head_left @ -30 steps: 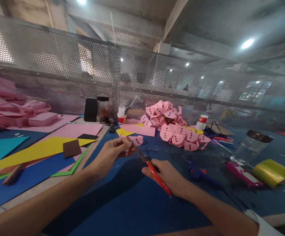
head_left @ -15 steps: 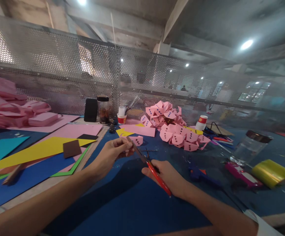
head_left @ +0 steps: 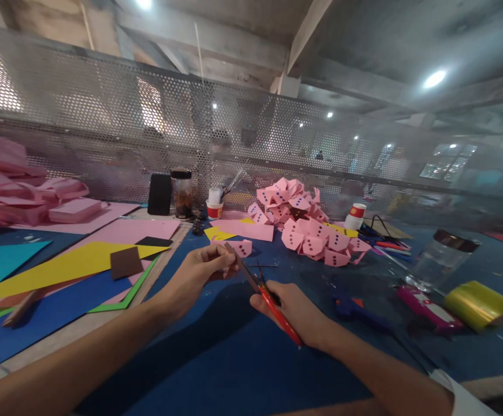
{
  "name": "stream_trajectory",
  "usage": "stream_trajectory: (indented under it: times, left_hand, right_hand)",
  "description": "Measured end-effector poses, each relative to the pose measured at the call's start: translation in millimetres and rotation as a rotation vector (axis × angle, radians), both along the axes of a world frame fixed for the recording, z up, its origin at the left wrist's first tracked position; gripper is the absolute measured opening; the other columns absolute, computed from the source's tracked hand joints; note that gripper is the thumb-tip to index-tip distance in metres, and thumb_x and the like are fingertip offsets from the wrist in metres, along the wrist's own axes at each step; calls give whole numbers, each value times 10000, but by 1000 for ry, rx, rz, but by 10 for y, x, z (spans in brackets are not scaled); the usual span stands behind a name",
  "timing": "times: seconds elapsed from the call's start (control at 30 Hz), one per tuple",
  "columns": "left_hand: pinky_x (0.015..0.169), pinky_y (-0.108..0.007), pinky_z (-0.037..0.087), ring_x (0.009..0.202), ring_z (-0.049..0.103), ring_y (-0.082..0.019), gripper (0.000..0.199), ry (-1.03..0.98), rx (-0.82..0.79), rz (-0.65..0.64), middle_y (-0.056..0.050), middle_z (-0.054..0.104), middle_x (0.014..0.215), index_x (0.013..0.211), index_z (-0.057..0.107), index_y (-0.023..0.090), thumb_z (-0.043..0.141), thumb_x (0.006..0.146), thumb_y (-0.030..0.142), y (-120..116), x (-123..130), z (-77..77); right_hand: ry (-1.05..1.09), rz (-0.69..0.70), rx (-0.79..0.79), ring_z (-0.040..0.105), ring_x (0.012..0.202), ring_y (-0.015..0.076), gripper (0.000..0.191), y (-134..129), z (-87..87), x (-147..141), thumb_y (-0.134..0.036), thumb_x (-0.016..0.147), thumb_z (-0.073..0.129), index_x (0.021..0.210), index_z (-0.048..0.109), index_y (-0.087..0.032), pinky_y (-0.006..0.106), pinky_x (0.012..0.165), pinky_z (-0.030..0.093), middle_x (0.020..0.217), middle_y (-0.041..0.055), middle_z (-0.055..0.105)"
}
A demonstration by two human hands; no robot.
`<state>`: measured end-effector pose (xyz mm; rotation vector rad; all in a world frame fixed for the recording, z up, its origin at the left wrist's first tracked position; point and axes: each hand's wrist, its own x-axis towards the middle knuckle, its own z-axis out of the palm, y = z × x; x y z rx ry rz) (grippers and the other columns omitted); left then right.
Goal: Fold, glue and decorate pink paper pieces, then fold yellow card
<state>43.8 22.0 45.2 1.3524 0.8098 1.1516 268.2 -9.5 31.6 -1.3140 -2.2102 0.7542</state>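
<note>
Scissors (head_left: 274, 305) nearly unmoved, upright jar (head_left: 182, 199) part-filled

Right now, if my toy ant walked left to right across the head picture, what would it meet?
folded pink paper pile → brown square → left hand → right hand with red-handled scissors → dark blue tool → magenta object → shiny yellow roll
</note>
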Motion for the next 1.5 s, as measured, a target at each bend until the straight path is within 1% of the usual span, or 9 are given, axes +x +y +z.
stream_trajectory:
  times: [0.3,0.43,0.7,0.8,0.9,1.1,1.23,1.33,1.5]
  left_hand:
    - [730,-254,462,732,563,-130,172,-8,-1,-1,-7,622,788,741,636,178,686,831,316,2,-1,0]
    - [732,-258,465,733,573,-132,179,-14,-11,13,-7,622,788,724,634,178,699,820,315,8,3,4]
    - [747,-266,469,734,583,-133,182,-19,-27,21,-1,620,787,717,643,180,721,807,318,-5,1,-1]
    - [726,-260,464,732,582,-133,177,-17,-27,21,-5,628,801,733,652,181,727,803,325,-10,5,7]
    - [706,-256,454,711,570,-128,176,-19,-27,18,-2,624,773,731,653,180,732,798,322,-10,11,14]
    - [682,-251,442,689,559,-127,183,-15,-23,20,0,622,742,722,650,179,734,793,325,-13,20,31]
    - [674,-245,442,679,557,-125,182,-17,-22,9,2,623,727,723,649,180,737,792,324,-13,26,39]
    - [676,-243,449,680,562,-123,190,-32,-31,3,6,623,722,717,646,181,742,788,329,-10,29,38]
    - [752,-263,476,734,597,-131,188,-19,-61,35,4,646,758,720,647,183,730,798,332,-9,12,25]
  right_hand:
    - [2,1,5,425,537,85,477,17,-55,2,-602,925,518,686,444,-196,225,516,261,601,-45,506]
    - [-6,-8,-2,402,524,84,486,17,-53,6,-616,920,514,684,450,-197,226,506,259,581,-48,484]
    - [-27,-28,6,403,519,85,484,7,-51,7,-613,911,524,678,468,-192,223,500,259,570,-47,485]
    - [-36,-34,35,404,524,84,473,8,-72,8,-596,912,527,675,471,-190,222,506,262,580,-44,503]
    - [-45,-41,57,413,526,86,469,11,-82,5,-589,913,526,672,466,-190,224,506,259,589,-40,515]
    - [-66,-52,61,442,526,92,460,18,-75,-2,-575,908,539,668,469,-189,229,514,270,589,-33,522]
    - [-14,-35,52,437,531,95,475,8,-60,-5,-589,904,545,663,454,-190,232,510,266,587,-30,502]
    - [85,-18,-14,416,507,92,478,-9,-35,-9,-607,907,533,678,446,-197,227,488,269,558,-37,458]
    - [318,-40,-280,378,440,76,427,5,0,-12,-601,891,557,756,443,-213,193,418,295,528,-75,383]
